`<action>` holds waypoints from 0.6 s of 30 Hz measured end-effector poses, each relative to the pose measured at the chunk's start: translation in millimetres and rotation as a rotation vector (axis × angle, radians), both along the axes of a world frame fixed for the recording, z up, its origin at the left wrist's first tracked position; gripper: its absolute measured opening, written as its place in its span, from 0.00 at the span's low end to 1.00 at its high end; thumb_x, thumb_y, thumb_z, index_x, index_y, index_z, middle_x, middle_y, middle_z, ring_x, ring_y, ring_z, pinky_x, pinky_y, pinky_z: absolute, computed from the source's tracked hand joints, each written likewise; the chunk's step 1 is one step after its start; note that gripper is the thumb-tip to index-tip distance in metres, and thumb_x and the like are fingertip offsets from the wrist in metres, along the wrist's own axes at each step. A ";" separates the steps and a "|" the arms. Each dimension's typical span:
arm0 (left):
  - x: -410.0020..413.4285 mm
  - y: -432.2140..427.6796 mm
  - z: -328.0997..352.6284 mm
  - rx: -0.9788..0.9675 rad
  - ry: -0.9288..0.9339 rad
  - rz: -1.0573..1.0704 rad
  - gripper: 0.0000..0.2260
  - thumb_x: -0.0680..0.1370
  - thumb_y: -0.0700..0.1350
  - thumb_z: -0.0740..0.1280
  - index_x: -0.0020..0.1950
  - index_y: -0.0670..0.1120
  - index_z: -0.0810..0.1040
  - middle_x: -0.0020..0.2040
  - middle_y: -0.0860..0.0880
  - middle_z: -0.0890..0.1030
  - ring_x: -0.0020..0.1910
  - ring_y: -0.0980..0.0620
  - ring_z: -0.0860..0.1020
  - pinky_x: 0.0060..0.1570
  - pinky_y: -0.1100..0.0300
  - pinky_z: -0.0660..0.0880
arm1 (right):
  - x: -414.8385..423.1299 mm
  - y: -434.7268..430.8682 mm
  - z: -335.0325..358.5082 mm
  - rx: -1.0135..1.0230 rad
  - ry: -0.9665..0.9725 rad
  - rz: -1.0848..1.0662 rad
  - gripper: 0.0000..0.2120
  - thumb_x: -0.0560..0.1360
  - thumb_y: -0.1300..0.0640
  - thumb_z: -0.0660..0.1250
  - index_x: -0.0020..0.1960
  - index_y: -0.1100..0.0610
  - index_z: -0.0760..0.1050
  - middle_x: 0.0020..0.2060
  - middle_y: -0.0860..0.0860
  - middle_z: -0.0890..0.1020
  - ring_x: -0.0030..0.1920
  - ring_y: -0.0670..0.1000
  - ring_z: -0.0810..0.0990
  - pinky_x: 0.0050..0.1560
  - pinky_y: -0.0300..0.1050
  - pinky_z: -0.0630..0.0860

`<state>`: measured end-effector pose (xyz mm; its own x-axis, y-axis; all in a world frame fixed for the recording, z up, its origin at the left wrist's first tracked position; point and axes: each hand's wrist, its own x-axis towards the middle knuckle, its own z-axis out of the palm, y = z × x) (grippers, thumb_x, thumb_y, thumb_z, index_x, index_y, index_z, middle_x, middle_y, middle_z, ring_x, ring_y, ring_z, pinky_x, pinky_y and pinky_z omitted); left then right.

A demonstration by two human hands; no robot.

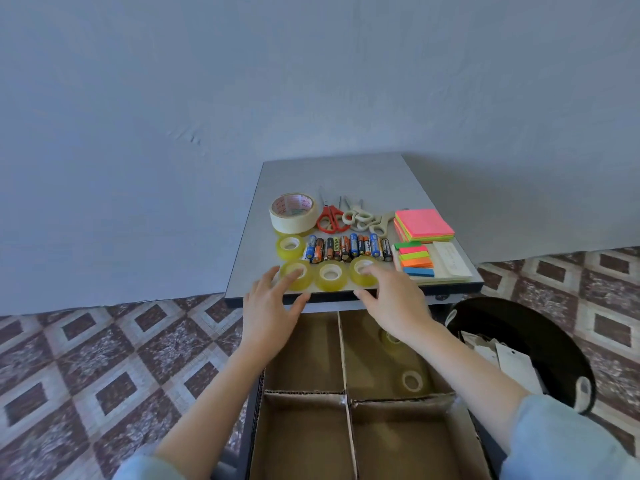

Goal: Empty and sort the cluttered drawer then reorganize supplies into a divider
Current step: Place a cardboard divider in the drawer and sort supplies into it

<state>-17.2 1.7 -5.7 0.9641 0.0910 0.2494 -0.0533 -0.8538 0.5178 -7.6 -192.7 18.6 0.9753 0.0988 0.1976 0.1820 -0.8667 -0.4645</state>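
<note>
Three small clear tape rolls stand in a row along the grey table's (332, 174) front edge: left roll (300, 280), middle roll (330, 274), right roll (358, 270). My left hand (270, 306) reaches with spread fingers onto the left roll. Fingers of my right hand (391, 299) lie over the right roll. Neither hand clearly grips. Below, the open drawer holds a cardboard divider (346, 396); two tape rolls (411, 381) lie in its far right compartment.
Further back on the table are a fourth small tape roll (290, 246), a wide masking tape roll (292, 212), several scissors (346, 216), several batteries (348, 247), sticky notes (424, 225) and coloured flags (415, 256). A black bin (526, 348) with paper stands at the right.
</note>
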 end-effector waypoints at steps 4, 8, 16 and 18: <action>4.9 2.2 0.8 0.094 0.007 0.008 0.18 0.78 0.51 0.64 0.68 0.55 0.72 0.68 0.47 0.72 0.67 0.48 0.67 0.65 0.52 0.62 | 2.4 -1.2 -5.3 0.016 -0.019 -0.026 0.17 0.77 0.51 0.64 0.66 0.52 0.71 0.54 0.49 0.79 0.48 0.48 0.78 0.43 0.41 0.75; 7.4 3.3 1.7 0.090 -0.004 0.032 0.16 0.78 0.51 0.65 0.66 0.54 0.75 0.66 0.47 0.75 0.65 0.47 0.69 0.63 0.51 0.65 | 3.3 -4.3 -7.2 0.019 -0.029 -0.027 0.18 0.77 0.52 0.64 0.66 0.53 0.70 0.49 0.49 0.80 0.47 0.48 0.78 0.43 0.42 0.75; 4.6 0.4 6.5 0.021 -0.006 0.086 0.14 0.75 0.51 0.68 0.60 0.50 0.80 0.62 0.47 0.78 0.62 0.47 0.72 0.60 0.49 0.69 | -0.7 -11.4 -9.2 0.007 -0.046 -0.024 0.12 0.77 0.52 0.65 0.59 0.54 0.74 0.40 0.49 0.77 0.42 0.50 0.76 0.38 0.41 0.72; -3.6 -1.4 8.8 -0.012 -0.005 0.094 0.13 0.73 0.50 0.71 0.57 0.49 0.81 0.61 0.47 0.79 0.60 0.48 0.73 0.59 0.50 0.70 | -10.4 -16.8 -13.1 0.012 -0.043 0.002 0.10 0.76 0.52 0.66 0.56 0.54 0.74 0.38 0.47 0.75 0.39 0.48 0.73 0.33 0.36 0.67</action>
